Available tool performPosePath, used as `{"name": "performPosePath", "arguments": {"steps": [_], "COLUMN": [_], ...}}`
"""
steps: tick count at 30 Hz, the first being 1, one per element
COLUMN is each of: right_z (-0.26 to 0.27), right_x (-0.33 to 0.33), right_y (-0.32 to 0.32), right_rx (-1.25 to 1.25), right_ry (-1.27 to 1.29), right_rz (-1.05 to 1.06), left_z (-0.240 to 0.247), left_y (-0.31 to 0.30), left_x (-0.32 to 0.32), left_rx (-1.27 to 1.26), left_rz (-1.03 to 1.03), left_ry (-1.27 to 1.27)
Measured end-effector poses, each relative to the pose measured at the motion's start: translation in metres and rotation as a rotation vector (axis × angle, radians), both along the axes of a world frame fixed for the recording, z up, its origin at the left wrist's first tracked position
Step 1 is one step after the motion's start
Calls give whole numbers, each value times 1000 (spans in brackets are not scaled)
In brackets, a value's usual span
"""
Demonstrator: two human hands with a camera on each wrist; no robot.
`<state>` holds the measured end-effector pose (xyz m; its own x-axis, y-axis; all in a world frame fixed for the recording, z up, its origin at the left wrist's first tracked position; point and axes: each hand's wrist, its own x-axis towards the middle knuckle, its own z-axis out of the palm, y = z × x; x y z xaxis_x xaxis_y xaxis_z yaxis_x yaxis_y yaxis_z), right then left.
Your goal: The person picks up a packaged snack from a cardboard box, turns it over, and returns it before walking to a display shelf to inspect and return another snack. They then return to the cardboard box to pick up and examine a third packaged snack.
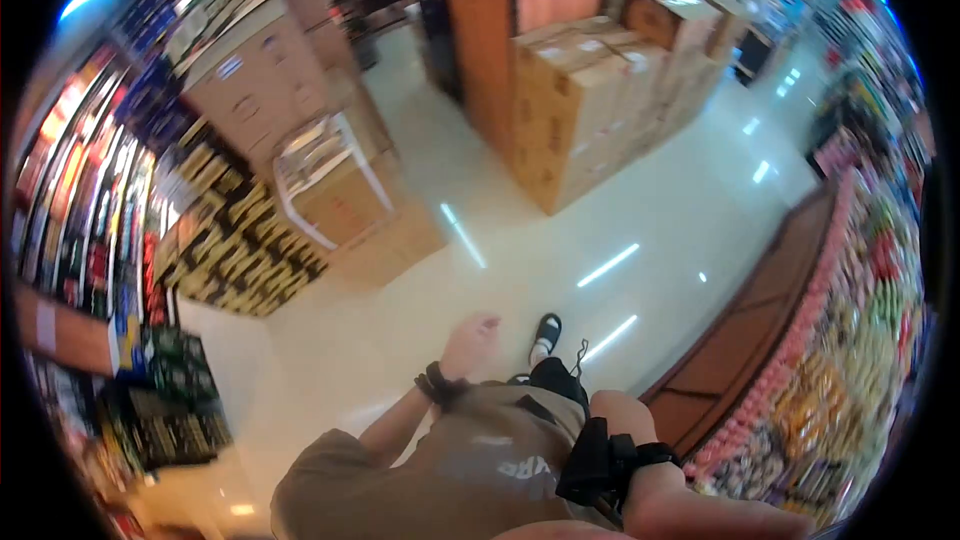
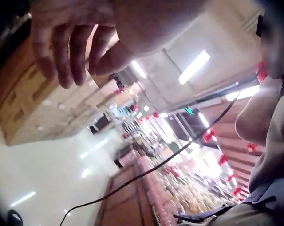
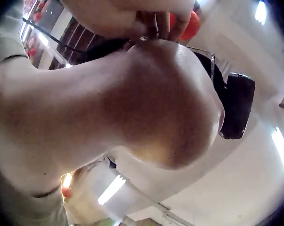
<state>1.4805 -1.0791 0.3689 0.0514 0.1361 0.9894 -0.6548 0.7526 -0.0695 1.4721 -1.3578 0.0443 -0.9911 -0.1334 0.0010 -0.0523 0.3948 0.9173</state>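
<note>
My left hand [image 1: 470, 342] is held in front of the torso, a dark band round its wrist. Its fingers hang loosely bent with nothing in them, as the left wrist view shows the hand [image 2: 78, 42]. In the head view my right hand [image 1: 715, 515] is raised close at the bottom edge, partly cut off, with a black device [image 1: 590, 465] strapped at the wrist. The right wrist view has the hand [image 3: 146, 16] by the head, its bent fingers partly hidden behind the chin; whether they grip anything cannot be told.
Stacked cartons [image 1: 590, 110] stand by a wooden pillar [image 1: 480, 50]. More boxes [image 1: 250, 80] and stocked shelves [image 1: 80, 180] are on the left. A long display [image 1: 840, 340] of packaged goods runs along the right. A black cable [image 2: 146, 173] crosses the left wrist view.
</note>
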Motion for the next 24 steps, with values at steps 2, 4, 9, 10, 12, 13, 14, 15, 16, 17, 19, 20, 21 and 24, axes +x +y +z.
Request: {"name": "performPosePath", "arguments": {"steps": [2,4,9,10,12,13,14,15,16,17,19,20,21,24], "right_z": [1,2,1,0,3,4,4,5,6,7,10,9,9,10], "right_x": [-17,-33,-79,-88,-110,-121,-133,-144,-155,-166,-187,-199,-209,-240], "right_y": [-17,-34,-71,-77,-89,-94,-100,-106,-111,-117,-127,-134,-141,-162], "right_rx": [0,2,8,6,-2,-2,-6,-6,-13,-16,-27,-34,-42,-52], "right_ry": [10,9,5,-1,-2,-5,-11,-14,-16,-23,-39,-44,-51,-68], "right_rz": [67,128,228,253,261,270,271,269,270,269,266,267,273,285], "left_z": [-13,-5,-15,-13,-8,-7,-7,-4,-1,2,11,15,18,23], "left_y": [-27,-41,-50,-51,-60,-64,-68,-75,-81,-85,-96,-101,-107,-121], "left_x": [19,31,43,38,24,15,5,-7,-20,-31,-52,-62,-70,-87], "left_rx": [-86,-64,29,21,-3,-17,-29,-45,-35,-25,-25,-35,-46,-90], "left_rz": [164,300,503,522,544,537,528,512,496,482,450,431,415,432], "left_ry": [9,-54,-33,-49,-79,-75,-72,-67,-70,-77,-68,-53,-39,-35]}}
